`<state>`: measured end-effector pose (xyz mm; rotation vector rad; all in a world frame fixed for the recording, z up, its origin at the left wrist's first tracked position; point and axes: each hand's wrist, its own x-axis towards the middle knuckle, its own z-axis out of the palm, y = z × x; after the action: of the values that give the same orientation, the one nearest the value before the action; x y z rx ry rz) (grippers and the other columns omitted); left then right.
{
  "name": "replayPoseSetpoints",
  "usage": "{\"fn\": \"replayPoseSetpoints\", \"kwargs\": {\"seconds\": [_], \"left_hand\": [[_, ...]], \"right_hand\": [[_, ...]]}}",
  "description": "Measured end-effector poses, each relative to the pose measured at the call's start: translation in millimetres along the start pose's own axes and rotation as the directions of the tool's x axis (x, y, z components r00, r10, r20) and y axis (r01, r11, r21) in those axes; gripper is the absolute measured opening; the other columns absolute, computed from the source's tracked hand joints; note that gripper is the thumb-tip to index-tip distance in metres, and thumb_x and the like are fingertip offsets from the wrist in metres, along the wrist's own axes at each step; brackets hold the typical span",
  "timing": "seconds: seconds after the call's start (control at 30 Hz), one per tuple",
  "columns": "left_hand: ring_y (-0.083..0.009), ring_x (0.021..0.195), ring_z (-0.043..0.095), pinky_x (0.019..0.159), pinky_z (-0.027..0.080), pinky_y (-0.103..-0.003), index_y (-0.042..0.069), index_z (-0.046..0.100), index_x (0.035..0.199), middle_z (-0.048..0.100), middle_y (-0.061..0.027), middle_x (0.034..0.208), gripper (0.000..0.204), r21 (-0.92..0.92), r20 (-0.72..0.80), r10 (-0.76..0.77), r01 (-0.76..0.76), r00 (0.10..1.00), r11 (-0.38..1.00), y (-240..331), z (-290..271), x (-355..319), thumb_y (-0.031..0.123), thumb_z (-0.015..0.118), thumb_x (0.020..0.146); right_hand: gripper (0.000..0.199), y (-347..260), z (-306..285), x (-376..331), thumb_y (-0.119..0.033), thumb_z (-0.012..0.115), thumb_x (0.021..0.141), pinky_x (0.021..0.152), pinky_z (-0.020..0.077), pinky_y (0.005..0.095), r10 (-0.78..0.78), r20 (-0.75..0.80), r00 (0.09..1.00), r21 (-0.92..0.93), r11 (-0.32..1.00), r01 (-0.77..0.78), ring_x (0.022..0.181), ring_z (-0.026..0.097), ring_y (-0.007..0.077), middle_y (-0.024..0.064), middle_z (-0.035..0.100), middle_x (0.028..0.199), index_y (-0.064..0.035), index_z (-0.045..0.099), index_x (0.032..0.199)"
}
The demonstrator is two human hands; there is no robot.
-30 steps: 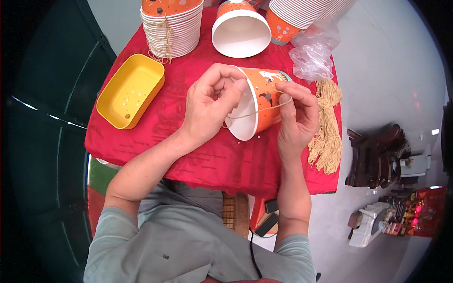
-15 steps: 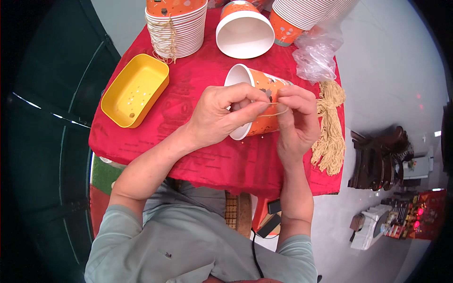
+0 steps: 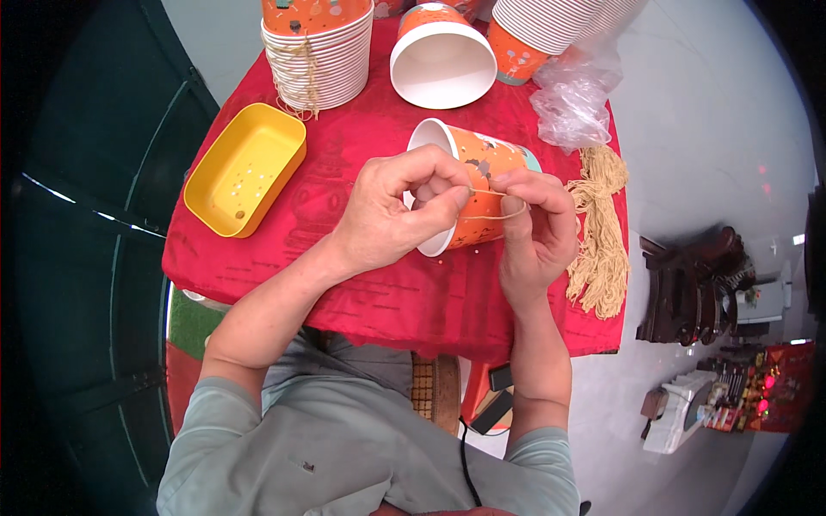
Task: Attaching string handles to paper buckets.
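A thin tan string (image 3: 489, 217) stretches between my two hands, in front of an orange paper bucket (image 3: 482, 155) that lies on its side with its white rim to the left. My left hand (image 3: 409, 198) pinches one part of the string between thumb and forefinger. The other part is gripped between the thumb and fingers of my right hand (image 3: 540, 228), where it bends into a loop. To the right of that hand lies a hank of tan strings (image 3: 600, 241), bound near its top. Whether the string touches the bucket, I cannot tell.
A red cloth (image 3: 344, 301) covers the table. On its left stands a yellow tray (image 3: 200, 202) with small bits inside. Toward the back are a stack of buckets (image 3: 323, 73) with strings hanging on it, a tipped bucket (image 3: 443, 73), another stack (image 3: 551, 30) and a crumpled plastic bag (image 3: 576, 107).
Both hands have drawn slightly apart, the left moving left, so a longer span of string shows between them. The lying bucket stays in about the same place.
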<state>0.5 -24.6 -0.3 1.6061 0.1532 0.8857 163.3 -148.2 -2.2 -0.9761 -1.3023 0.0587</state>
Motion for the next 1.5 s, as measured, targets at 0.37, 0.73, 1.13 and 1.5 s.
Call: {"fn": "replayPoseSetpoints", "kwargs": {"seconds": [0.37, 0.73, 1.13, 1.5], "left_hand": [[-0.0009, 0.075, 0.059, 0.068, 0.047, -0.022, 0.000, 0.073, 0.113, 0.067, 0.0043, 0.087, 0.012, -0.206, -0.099, -0.060, 0.039, 0.993, 0.978, 2.5, -12.6, 3.1, 0.010, 0.067, 0.109], [-0.0233, 0.107, 0.064, 0.093, 0.051, -0.038, 0.010, 0.082, 0.111, 0.071, -0.0044, 0.107, 0.018, 0.320, 0.026, 0.335, -0.325, 0.942, 0.890, 8.3, 0.4, 5.8, 0.010, 0.082, 0.093], [-0.0174, 0.101, 0.065, 0.090, 0.051, -0.034, 0.004, 0.077, 0.104, 0.072, -0.0061, 0.108, 0.008, 0.267, 0.052, 0.253, -0.258, 0.966, 0.929, 2.0, -3.9, 4.6, 0.004, 0.077, 0.096], [-0.0152, 0.094, 0.063, 0.086, 0.050, -0.032, 0.001, 0.070, 0.096, 0.067, -0.0055, 0.099, 0.017, 0.145, 0.024, 0.168, -0.170, 0.985, 0.975, 4.6, -4.3, 1.2, 0.010, 0.066, 0.109]], "right_hand": [[0.010, -1.5, -5.1, 2.6, -0.002, 0.068, 0.110, 0.101, 0.0580, 0.0387, 0.023, -0.097, 0.995, 0.056, 0.998, -0.017, 0.110, 0.071, 0.0236, 0.0162, 0.073, 0.116, -0.0001, 0.063, 0.119], [0.014, -3.4, -0.8, 1.3, -0.006, 0.079, 0.103, 0.098, 0.0579, 0.0379, -0.081, 0.034, 0.996, -0.177, 0.981, 0.086, 0.112, 0.071, 0.0247, 0.0142, 0.072, 0.120, -0.0040, 0.071, 0.115], [0.017, -1.6, -4.4, -2.2, -0.015, 0.080, 0.105, 0.099, 0.0555, 0.0381, -0.055, -0.079, 0.995, -0.161, 0.986, 0.041, 0.111, 0.069, 0.0240, 0.0148, 0.071, 0.120, -0.0034, 0.069, 0.112], [0.012, -1.7, 3.9, -2.4, -0.005, 0.075, 0.106, 0.099, 0.0568, 0.0371, -0.004, -0.070, 0.998, 0.022, 1.000, 0.006, 0.111, 0.070, 0.0234, 0.0148, 0.071, 0.118, -0.0014, 0.068, 0.116]]}}
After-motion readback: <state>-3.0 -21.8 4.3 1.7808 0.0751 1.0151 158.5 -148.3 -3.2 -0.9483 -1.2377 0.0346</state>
